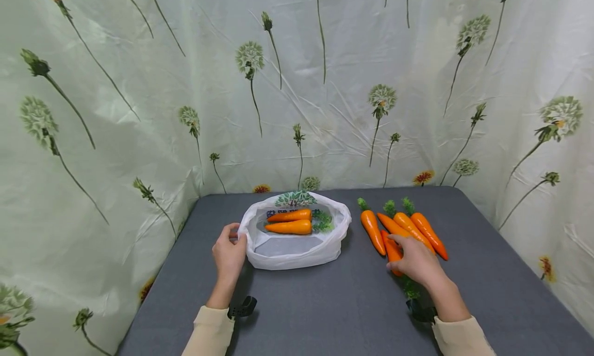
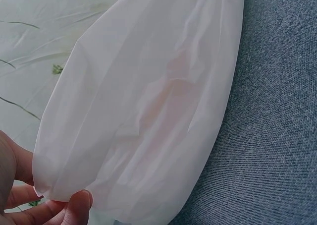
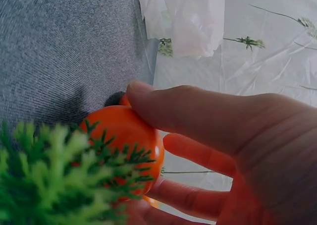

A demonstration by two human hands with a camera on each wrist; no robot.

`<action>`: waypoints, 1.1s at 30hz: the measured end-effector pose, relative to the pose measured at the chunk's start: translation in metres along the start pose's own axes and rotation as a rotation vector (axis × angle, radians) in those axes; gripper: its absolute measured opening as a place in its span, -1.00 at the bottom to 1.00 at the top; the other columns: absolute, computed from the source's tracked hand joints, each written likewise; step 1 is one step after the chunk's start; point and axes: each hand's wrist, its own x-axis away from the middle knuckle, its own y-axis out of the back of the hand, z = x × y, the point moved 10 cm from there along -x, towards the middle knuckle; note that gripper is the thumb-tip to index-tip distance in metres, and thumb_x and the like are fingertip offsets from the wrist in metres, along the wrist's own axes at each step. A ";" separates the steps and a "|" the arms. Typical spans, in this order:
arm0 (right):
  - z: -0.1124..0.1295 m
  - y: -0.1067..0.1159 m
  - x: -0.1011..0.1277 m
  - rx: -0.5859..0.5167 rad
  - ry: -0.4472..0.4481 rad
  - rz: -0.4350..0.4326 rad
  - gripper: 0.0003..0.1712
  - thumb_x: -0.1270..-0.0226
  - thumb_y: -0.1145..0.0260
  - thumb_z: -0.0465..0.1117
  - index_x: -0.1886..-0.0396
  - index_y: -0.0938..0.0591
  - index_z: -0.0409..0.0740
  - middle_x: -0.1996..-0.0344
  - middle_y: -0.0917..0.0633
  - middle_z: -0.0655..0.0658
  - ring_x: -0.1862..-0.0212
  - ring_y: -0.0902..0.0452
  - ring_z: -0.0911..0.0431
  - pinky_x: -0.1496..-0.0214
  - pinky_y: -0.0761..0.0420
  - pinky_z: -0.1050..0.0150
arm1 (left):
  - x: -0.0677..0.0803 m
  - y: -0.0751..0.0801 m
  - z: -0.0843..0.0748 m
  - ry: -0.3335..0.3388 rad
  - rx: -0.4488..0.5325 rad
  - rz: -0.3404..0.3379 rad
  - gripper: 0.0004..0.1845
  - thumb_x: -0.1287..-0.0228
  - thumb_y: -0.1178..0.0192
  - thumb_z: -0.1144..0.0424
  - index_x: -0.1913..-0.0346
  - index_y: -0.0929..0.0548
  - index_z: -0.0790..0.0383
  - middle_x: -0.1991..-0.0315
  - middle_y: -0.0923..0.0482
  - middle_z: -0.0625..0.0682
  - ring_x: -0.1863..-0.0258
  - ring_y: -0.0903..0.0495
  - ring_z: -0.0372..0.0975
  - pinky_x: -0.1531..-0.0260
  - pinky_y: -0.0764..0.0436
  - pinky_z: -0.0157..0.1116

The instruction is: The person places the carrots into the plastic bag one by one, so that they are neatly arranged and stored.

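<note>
- Pinching the white bag (image 1: 297, 260) by its left edge, the left hand (image 1: 229, 254) held it.
- Inside the open-mouthed bag, two carrots (image 1: 290, 227) lay side by side, tips leftward.
- Right of it, the right hand (image 1: 416, 259) gripped another carrot (image 1: 392, 251) beside four loose carrots (image 1: 373, 232) on the table (image 1: 325, 309).

On the far wall of the bag (image 1: 292, 261), a row of large dark blue characters (image 1: 316, 212) is printed, partly covered by carrots (image 1: 289, 227); no word can be read with certainty. Above it, a green leafy emblem (image 1: 295, 198) is seen.
</note>
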 end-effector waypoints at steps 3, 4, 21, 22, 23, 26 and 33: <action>-0.003 -0.001 0.000 -0.010 -0.019 0.005 -0.09 0.08 -0.69 -0.11 -0.29 -0.53 -0.30 -0.14 -0.60 -0.37 -0.01 -0.56 -0.25 0.08 -0.57 -0.14 | 0.000 -0.001 0.000 0.001 -0.002 0.000 -0.69 -0.25 -0.25 0.31 -0.07 -0.68 0.19 0.24 -0.69 0.15 0.35 -0.61 -0.06 0.38 -0.54 -0.16; -0.004 -0.002 0.000 -0.013 -0.029 0.011 -0.09 0.06 -0.68 -0.10 -0.30 -0.53 -0.31 -0.14 -0.60 -0.38 0.01 -0.56 -0.24 0.09 -0.58 -0.13 | 0.000 -0.001 0.000 0.001 0.000 -0.003 -0.69 -0.25 -0.26 0.32 -0.06 -0.68 0.19 0.25 -0.69 0.16 0.36 -0.61 -0.05 0.38 -0.54 -0.16; -0.009 -0.002 0.001 -0.037 -0.109 -0.006 -0.16 -0.05 -0.58 -0.11 -0.30 -0.51 -0.37 -0.08 -0.63 -0.39 0.10 -0.58 -0.24 0.16 -0.57 -0.11 | 0.001 -0.002 -0.002 -0.012 -0.002 -0.011 -0.69 -0.25 -0.25 0.33 -0.06 -0.68 0.22 0.26 -0.69 0.18 0.36 -0.60 -0.04 0.40 -0.54 -0.16; -0.009 -0.001 0.001 -0.037 -0.107 -0.010 -0.16 -0.06 -0.58 -0.11 -0.31 -0.50 -0.37 -0.09 -0.63 -0.39 0.09 -0.58 -0.25 0.15 -0.57 -0.12 | 0.001 -0.002 -0.002 -0.012 -0.003 -0.012 -0.69 -0.25 -0.25 0.33 -0.06 -0.68 0.22 0.26 -0.69 0.18 0.36 -0.60 -0.04 0.40 -0.54 -0.16; -0.009 -0.001 0.001 -0.042 -0.109 -0.011 -0.16 -0.07 -0.58 -0.12 -0.32 -0.49 -0.37 -0.10 -0.62 -0.39 0.09 -0.57 -0.24 0.16 -0.57 -0.11 | 0.001 -0.002 -0.002 -0.011 -0.003 -0.011 -0.69 -0.25 -0.25 0.33 -0.05 -0.67 0.22 0.26 -0.69 0.18 0.36 -0.59 -0.04 0.40 -0.54 -0.16; -0.007 0.003 0.001 -0.033 -0.094 -0.033 -0.16 -0.08 -0.57 -0.11 -0.32 -0.49 -0.36 -0.15 -0.60 -0.40 0.04 -0.57 -0.23 0.12 -0.57 -0.11 | 0.001 -0.001 -0.001 -0.007 -0.003 -0.015 -0.70 -0.25 -0.25 0.32 -0.05 -0.68 0.21 0.26 -0.69 0.17 0.37 -0.59 -0.05 0.40 -0.54 -0.17; -0.006 0.013 0.002 -0.072 -0.137 -0.049 -0.13 -0.11 -0.56 -0.12 -0.39 -0.44 -0.28 0.07 -0.69 -0.37 0.46 -0.47 0.02 0.48 -0.44 0.16 | 0.001 -0.001 0.000 -0.013 -0.010 -0.025 -0.70 -0.26 -0.24 0.32 -0.05 -0.68 0.21 0.26 -0.69 0.16 0.37 -0.59 -0.06 0.40 -0.53 -0.16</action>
